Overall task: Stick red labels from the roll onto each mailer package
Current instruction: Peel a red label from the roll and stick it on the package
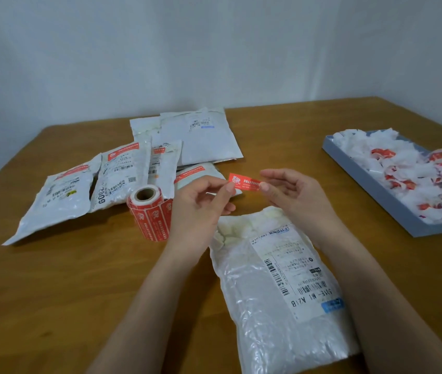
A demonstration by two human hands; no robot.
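A single red label [243, 182] hangs in the air between my hands, above the table. My left hand [201, 203] pinches its left end and my right hand [292, 193] pinches its right end. Below them a white mailer package [276, 287] with a printed shipping slip lies flat in front of me. The roll of red labels [151, 213] stands on the table just left of my left hand. Several white mailers [122, 174] lie piled behind the roll, some with red labels stuck on them.
A grey tray [371, 190] at the right holds crumpled white backing papers with red scraps. A larger white mailer [203, 136] lies at the back of the pile. The brown wooden table [79, 292] meets pale walls at its far edges.
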